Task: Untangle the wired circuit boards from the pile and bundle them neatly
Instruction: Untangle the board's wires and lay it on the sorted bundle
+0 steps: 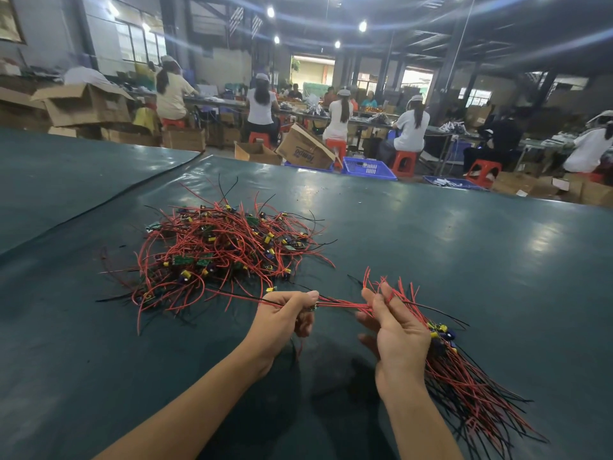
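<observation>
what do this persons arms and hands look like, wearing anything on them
The left forearm and right forearm are bare, with no sleeves in view. The left hand and right hand wear no gloves, and no ring, watch or wristband shows. The nails that can be seen look short and unpainted.

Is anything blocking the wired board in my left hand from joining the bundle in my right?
Nothing visible: only red wires span the gap from left hand to right hand holding the red-and-black bundle.

dim hall | ceiling lamps [362, 26] flare | glare on table [464, 254] | edges warped
</observation>
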A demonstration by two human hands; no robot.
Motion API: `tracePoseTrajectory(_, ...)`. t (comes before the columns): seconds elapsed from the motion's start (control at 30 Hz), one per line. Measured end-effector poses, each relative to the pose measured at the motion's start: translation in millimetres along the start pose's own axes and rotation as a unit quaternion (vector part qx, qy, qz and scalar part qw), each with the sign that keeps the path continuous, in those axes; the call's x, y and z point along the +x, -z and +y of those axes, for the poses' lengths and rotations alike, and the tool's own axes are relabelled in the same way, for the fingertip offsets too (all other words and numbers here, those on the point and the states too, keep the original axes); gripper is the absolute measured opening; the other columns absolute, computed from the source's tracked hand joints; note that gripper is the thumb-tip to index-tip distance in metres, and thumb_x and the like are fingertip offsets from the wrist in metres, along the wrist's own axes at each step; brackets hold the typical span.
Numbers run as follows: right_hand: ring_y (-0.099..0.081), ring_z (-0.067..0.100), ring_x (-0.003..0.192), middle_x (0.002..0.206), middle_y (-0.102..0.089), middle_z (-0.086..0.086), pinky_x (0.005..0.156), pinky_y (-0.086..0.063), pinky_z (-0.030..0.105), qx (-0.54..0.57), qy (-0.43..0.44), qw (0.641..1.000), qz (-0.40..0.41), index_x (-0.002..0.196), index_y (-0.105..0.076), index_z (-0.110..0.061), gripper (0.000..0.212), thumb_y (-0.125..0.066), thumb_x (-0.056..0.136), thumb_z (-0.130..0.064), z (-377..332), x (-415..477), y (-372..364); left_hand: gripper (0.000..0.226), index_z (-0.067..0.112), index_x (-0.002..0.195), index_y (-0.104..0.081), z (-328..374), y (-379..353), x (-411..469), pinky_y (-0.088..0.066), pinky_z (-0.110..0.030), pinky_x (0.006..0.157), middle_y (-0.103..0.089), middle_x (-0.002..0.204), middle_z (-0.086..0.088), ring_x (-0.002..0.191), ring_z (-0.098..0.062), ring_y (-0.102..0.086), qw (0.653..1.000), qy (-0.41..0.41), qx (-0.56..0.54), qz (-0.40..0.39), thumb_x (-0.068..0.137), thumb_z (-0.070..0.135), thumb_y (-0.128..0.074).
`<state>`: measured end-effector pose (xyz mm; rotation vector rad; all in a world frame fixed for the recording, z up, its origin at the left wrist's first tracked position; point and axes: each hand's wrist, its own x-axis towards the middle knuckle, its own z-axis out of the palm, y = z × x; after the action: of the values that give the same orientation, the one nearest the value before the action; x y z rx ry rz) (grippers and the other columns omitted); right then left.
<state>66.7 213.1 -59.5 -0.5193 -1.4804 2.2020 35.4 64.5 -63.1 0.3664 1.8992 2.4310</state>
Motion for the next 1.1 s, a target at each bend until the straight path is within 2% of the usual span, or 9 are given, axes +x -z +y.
tracePoseTrajectory(0.1,-0.065,0.008,0.049,0.087,-0.077,-0.007,0.038,-0.046,0.018,0.007,0.011,1.000,0.003,0.106,-0.068,-0.027,0.019,-0.059,0.097,-0.013,0,0,1,0.042,0.010,0.051,-0.051,2,2,0,-0.037,-0.020,0.046,-0.041,0.061,-0.017,0.042,-0.015,-0.042,1.000,-0.007,0.013,-0.003,0.092,0.008,-0.057)
tracePoseTrajectory(0.3,-0.063,0.010,0.045,0.085,-0.078,0.001,0.038,-0.045,0.018,0.062,-0.022,0.998,0.015,0.106,-0.070,-0.024,0.018,-0.057,0.097,-0.014,-6,-3,2,0.047,0.017,0.046,-0.054,1,3,-1,-0.040,-0.020,0.048,-0.047,0.051,-0.010,0.042,-0.015,-0.044,1.000,-0.004,0.025,-0.018,0.092,0.010,-0.057)
tracePoseTrajectory(0.47,-0.061,0.007,0.047,0.095,-0.077,-0.002,0.038,-0.045,0.018,0.062,-0.037,0.997,0.005,0.109,-0.066,-0.027,0.014,-0.061,0.096,-0.029,-4,-8,0,0.035,0.021,0.050,-0.058,2,2,-2,-0.043,-0.020,0.048,-0.056,0.053,-0.004,0.046,-0.013,-0.051,0.999,0.015,0.012,-0.028,0.081,0.036,-0.063)
tracePoseTrajectory(0.57,-0.063,0.008,0.053,0.099,-0.076,-0.006,0.039,-0.044,0.020,0.012,-0.057,0.998,-0.029,0.106,-0.067,-0.023,0.024,-0.065,0.090,-0.041,0,-12,-5,0.033,0.022,0.054,-0.062,2,0,-4,-0.043,-0.019,0.050,-0.059,0.057,-0.004,0.049,-0.012,-0.052,0.998,0.007,0.021,-0.055,0.078,0.045,-0.062)
tracePoseTrajectory(0.73,-0.069,0.020,0.064,0.093,-0.076,-0.001,0.057,-0.052,0.034,-0.039,-0.083,0.991,-0.092,0.084,-0.075,-0.018,0.030,-0.068,0.086,-0.046,9,-21,-14,0.032,0.021,0.061,-0.066,2,-3,-6,-0.044,-0.020,0.053,-0.059,0.061,-0.005,0.052,-0.012,-0.054,0.996,-0.004,0.045,-0.081,0.081,0.045,-0.061)
tracePoseTrajectory(0.83,-0.073,0.023,0.071,0.080,-0.077,0.005,0.066,-0.058,0.040,-0.088,-0.055,0.988,-0.117,0.076,-0.079,-0.026,0.025,-0.065,0.089,-0.042,12,-25,-16,0.028,0.024,0.063,-0.070,1,-5,-8,-0.046,-0.015,0.055,-0.064,0.061,0.005,0.055,-0.006,-0.059,0.992,-0.003,0.058,-0.113,0.084,0.039,-0.061)
tracePoseTrajectory(1.0,-0.072,0.026,0.088,0.078,-0.076,0.004,0.086,-0.057,0.046,-0.105,-0.015,0.989,-0.102,0.072,-0.080,-0.027,0.032,-0.059,0.096,-0.030,13,-22,-16,0.031,0.019,0.059,-0.068,0,-6,-7,-0.046,-0.021,0.059,-0.062,0.059,-0.002,0.055,-0.011,-0.057,0.990,0.005,0.090,-0.110,0.083,0.038,-0.063)
tracePoseTrajectory(1.07,-0.071,0.022,0.085,0.076,-0.075,0.002,0.082,-0.057,0.041,-0.106,-0.009,0.991,-0.087,0.074,-0.080,-0.028,0.032,-0.058,0.097,-0.029,11,-19,-15,0.034,0.018,0.057,-0.069,-2,-6,-6,-0.046,-0.021,0.058,-0.062,0.058,-0.003,0.053,-0.011,-0.056,0.990,0.011,0.086,-0.111,0.089,0.025,-0.063)
tracePoseTrajectory(1.1,-0.067,0.016,0.069,0.067,-0.069,-0.001,0.068,-0.056,0.033,-0.096,-0.013,0.992,-0.077,0.074,-0.080,-0.028,0.032,-0.058,0.097,-0.029,9,-17,-13,0.037,0.018,0.056,-0.069,-2,-5,-6,-0.047,-0.020,0.057,-0.063,0.058,-0.002,0.052,-0.011,-0.057,0.991,0.014,0.076,-0.111,0.092,0.018,-0.061)
